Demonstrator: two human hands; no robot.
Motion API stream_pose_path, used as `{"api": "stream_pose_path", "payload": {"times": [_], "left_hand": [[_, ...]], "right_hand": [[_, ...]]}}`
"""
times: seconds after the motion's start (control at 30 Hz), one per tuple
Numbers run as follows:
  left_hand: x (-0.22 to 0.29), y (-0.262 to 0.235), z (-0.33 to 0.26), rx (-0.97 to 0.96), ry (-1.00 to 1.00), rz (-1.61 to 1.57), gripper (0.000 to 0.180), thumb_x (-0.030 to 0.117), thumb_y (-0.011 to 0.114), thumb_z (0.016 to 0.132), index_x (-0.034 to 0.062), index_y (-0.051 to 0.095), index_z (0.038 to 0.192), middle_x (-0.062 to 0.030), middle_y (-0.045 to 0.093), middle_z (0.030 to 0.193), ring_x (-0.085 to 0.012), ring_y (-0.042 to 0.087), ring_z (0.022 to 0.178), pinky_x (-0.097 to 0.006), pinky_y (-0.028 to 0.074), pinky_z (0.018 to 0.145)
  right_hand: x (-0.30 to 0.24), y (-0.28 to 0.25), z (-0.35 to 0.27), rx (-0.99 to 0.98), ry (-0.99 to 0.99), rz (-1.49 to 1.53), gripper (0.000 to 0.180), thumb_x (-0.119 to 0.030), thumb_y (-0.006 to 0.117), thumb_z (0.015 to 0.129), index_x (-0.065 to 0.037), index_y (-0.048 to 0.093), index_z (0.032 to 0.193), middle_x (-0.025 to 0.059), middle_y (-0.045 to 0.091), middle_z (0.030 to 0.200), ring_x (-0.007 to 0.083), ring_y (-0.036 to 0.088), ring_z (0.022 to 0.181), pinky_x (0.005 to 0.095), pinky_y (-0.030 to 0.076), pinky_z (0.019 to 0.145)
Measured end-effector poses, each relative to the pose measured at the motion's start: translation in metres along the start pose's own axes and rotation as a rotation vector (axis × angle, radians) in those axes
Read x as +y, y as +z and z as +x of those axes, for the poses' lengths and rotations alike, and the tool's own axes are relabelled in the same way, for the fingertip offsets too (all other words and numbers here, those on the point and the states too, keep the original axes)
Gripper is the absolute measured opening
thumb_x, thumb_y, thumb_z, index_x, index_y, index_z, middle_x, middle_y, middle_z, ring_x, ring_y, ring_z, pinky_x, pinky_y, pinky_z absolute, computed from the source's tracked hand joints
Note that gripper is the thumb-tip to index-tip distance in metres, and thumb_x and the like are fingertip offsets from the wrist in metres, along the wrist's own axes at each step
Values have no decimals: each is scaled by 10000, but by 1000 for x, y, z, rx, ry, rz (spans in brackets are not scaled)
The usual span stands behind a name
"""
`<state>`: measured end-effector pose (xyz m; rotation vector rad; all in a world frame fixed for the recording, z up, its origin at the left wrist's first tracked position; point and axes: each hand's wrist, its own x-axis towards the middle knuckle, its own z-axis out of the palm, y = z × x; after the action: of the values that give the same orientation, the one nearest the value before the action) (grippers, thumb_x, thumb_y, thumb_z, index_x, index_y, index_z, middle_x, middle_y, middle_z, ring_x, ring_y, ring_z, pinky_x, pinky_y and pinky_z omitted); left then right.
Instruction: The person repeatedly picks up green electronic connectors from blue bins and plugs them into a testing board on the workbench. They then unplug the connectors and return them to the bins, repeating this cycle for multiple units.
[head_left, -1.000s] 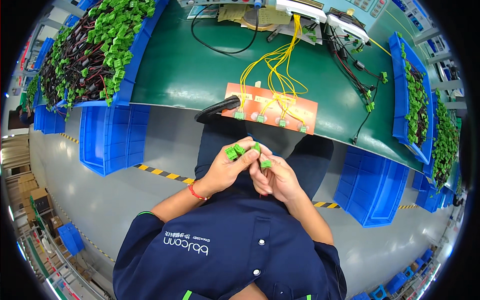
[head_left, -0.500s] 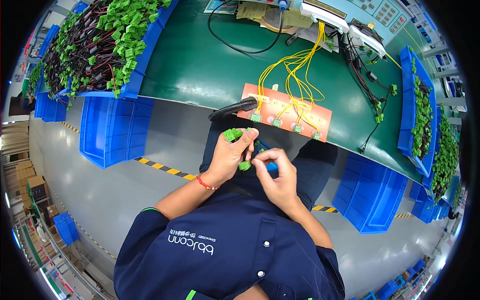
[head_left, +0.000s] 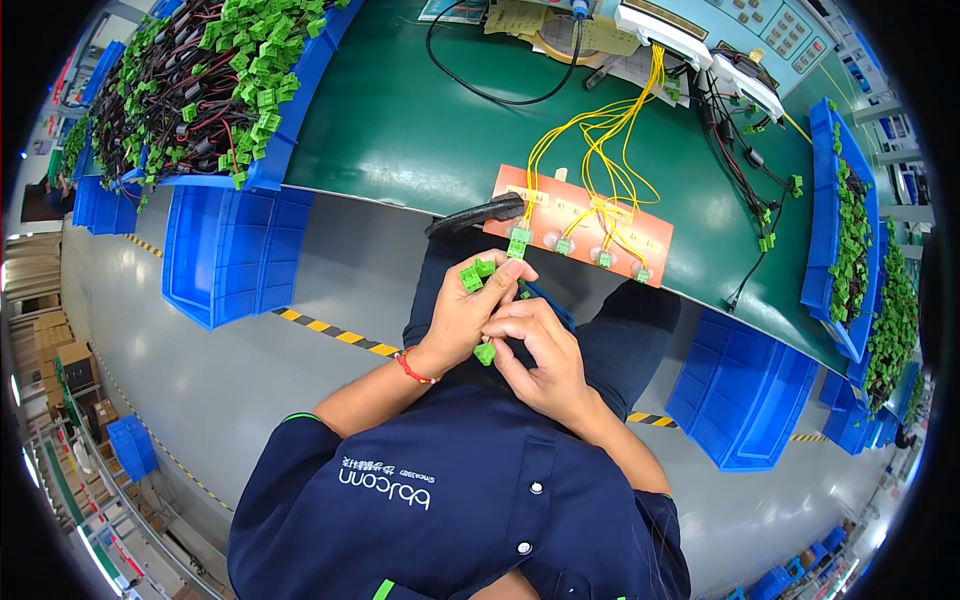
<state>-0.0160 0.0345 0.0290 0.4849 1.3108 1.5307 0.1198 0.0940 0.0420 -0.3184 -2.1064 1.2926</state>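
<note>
My left hand (head_left: 468, 318) is closed around a bundle of green terminal connectors. One green connector (head_left: 518, 246) points up from its fingertips and meets the leftmost socket on the orange test board (head_left: 570, 205). Another pair of green connectors (head_left: 477, 275) sticks out on the left, over the knuckles. Just below, my right hand (head_left: 545, 352) is closed with its fingertips against the left hand. A further green connector (head_left: 485, 353) shows at its thumb and fingers; the leads between the hands are mostly hidden.
Yellow wires (head_left: 600, 125) run from the board to a light-blue tester (head_left: 775, 35). A black clamp-like handle (head_left: 475, 215) lies at the board's left end. Blue bins of green-ended leads (head_left: 275, 130) stand left and right (head_left: 822, 250). Empty-looking blue crates (head_left: 230, 255) sit below the bench edge.
My left hand has lifted a green connector up to the leftmost board socket. My right hand has moved left, in against the left hand and the lower connector. The view has shifted slightly.
</note>
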Motion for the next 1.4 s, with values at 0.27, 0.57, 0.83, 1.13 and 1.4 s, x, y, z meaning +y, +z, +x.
{"api": "stream_pose_path", "payload": {"times": [0.27, 0.57, 0.83, 1.13, 1.4], "left_hand": [[3, -5, 9, -26, -6, 18, 283, 266, 591, 1020, 15, 705, 955, 54, 492, 642, -21, 399, 580, -208, 302, 513], [4, -31, 10, -173, -75, 56, 305, 292, 557, 1038, 30, 713, 1052, 34, 569, 782, -22, 398, 585, -198, 308, 513], [-26, -42, -16, -251, -278, 271, 296, 242, 527, 1043, 91, 658, 1261, 36, 588, 860, -28, 414, 624, -200, 363, 562], [-29, -32, -17, -496, -265, 466, 210, 241, 548, 1027, 50, 622, 982, 1, 585, 767, -94, 480, 587, -265, 414, 571], [-20, -16, -20, -576, -296, 176, 298, 187, 636, 993, 40, 613, 1252, -19, 658, 926, -35, 447, 621, -203, 386, 568]], "right_hand": [[7, -11, -7, 163, 613, 737, 149, -72, 572, 1009, 52, 624, 1073, 108, 652, 960, 134, 641, 763, 275, 547, 722], [27, -17, 2, 330, 763, 873, 217, -190, 612, 1004, 18, 674, 1002, 66, 658, 799, 90, 575, 603, 240, 498, 623], [26, -16, 6, 316, 766, 949, 233, -206, 614, 1000, 16, 684, 1006, 45, 655, 788, 74, 543, 597, 224, 458, 599], [34, -23, 8, 310, 803, 1074, 236, -201, 634, 981, 11, 706, 1055, 21, 642, 782, 42, 514, 601, 217, 462, 630], [47, -37, -1, 103, 703, 571, 247, -220, 608, 1002, 17, 662, 1049, 28, 643, 898, 90, 589, 810, 255, 494, 764]]}}
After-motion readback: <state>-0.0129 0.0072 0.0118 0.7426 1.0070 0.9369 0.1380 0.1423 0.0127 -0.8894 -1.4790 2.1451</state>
